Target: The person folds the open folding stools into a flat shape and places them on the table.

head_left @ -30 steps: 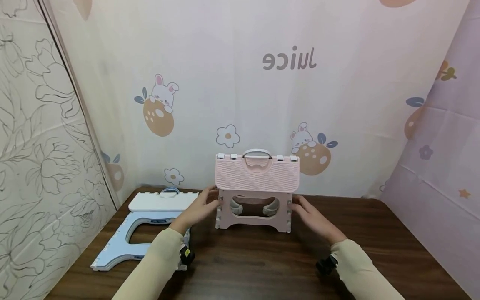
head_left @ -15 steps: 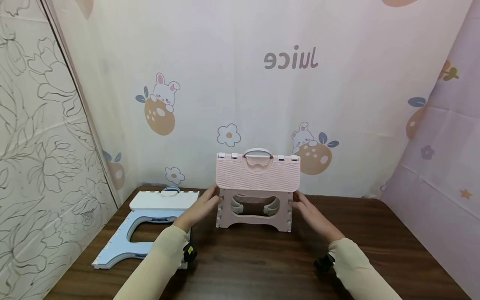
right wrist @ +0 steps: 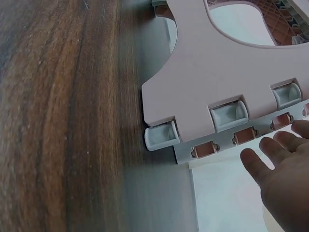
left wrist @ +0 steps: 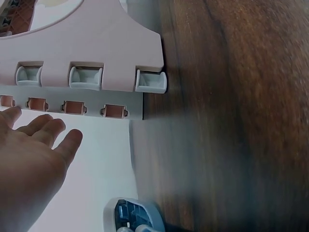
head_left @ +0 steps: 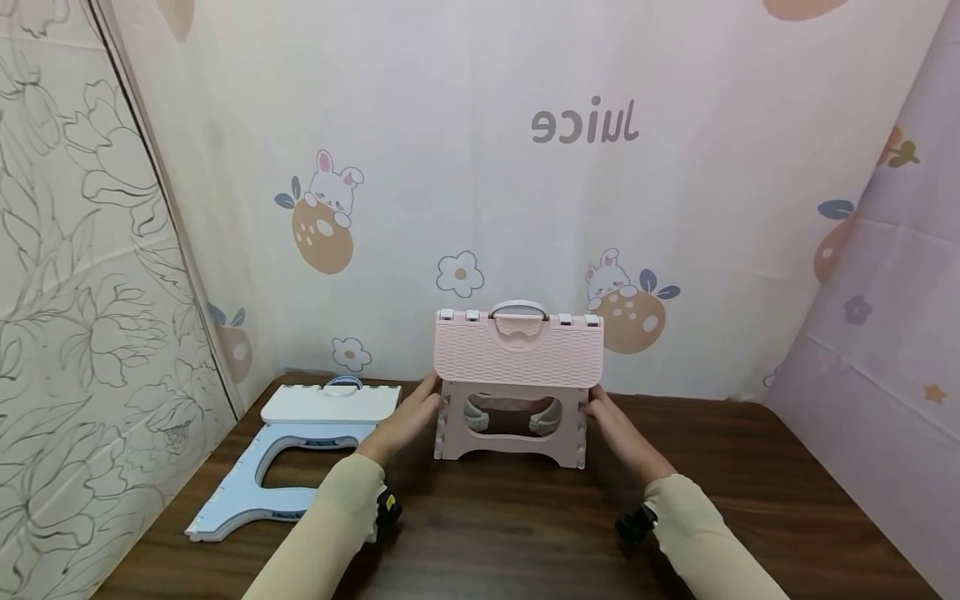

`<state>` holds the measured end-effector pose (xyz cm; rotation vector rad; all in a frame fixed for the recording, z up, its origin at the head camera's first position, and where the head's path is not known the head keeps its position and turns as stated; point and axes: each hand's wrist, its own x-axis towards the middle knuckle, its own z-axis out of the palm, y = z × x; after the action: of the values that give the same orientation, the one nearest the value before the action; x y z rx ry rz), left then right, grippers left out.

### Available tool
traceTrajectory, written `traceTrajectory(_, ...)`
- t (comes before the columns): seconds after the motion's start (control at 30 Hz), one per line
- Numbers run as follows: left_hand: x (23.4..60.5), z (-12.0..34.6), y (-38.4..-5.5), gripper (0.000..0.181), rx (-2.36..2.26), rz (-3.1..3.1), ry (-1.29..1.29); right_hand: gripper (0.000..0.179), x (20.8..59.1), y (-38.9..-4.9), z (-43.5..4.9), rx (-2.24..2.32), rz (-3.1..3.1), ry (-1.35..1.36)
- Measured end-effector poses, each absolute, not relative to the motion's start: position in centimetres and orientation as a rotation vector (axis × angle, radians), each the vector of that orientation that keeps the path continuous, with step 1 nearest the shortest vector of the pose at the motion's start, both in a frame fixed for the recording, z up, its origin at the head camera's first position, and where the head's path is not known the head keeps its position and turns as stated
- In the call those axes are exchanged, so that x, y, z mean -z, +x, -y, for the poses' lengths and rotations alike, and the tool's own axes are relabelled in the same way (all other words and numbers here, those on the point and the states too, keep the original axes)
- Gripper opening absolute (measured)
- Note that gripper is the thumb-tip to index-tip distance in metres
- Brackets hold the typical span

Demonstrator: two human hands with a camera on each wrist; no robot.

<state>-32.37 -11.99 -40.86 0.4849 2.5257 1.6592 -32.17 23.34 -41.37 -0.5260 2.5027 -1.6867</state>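
A pink folding step stool [head_left: 517,350] stands upright on the wooden table, its grey-white carry handle [head_left: 519,307] at the top. Beside its left edge is my left hand [head_left: 405,421], the fingertips right at the row of hinges [left wrist: 75,107]. My right hand [head_left: 622,433] lies along the opposite side edge, fingers extended close to the hinges [right wrist: 245,136] there. In both wrist views the visible fingers are loosely straight; the thumbs are out of sight there. The two hands face each other across the stool.
A light blue and white folding stool [head_left: 330,404] lies flat on the left of the dark wooden table [head_left: 510,533], partly behind my left forearm. A patterned curtain [head_left: 480,167] hangs behind the table, with further cloth at both sides.
Both forearms have drawn slightly inward toward the pink stool, and the hands sit closer along its sides. The stool stays upright in place; the head view has shifted a little.
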Motion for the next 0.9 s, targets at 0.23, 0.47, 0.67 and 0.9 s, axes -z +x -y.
traceTrajectory(0.23, 41.16, 11.84, -32.59, 0.070, -1.643, -2.555, 0.481, 0.073, 41.28, -32.06, -23.37, 1.702, -2.513, -0.512)
traceTrajectory(0.47, 41.29, 11.62, -32.64, 0.070, -1.583, -2.618, 0.486, 0.072, 41.48, -31.82, -23.48, 1.699, -2.495, -0.539)
traceTrajectory(0.67, 41.60, 11.54, -32.79, 0.068, -1.579, -2.632, 0.542, 0.073, 41.75, -31.79, -23.66, 1.686, -2.498, -0.495)
traceTrajectory(0.9, 41.70, 11.49, -32.96, 0.069, -1.602, -2.646, 0.587, 0.071, 41.85, -31.94, -23.43, 1.660, -2.524, -0.541)
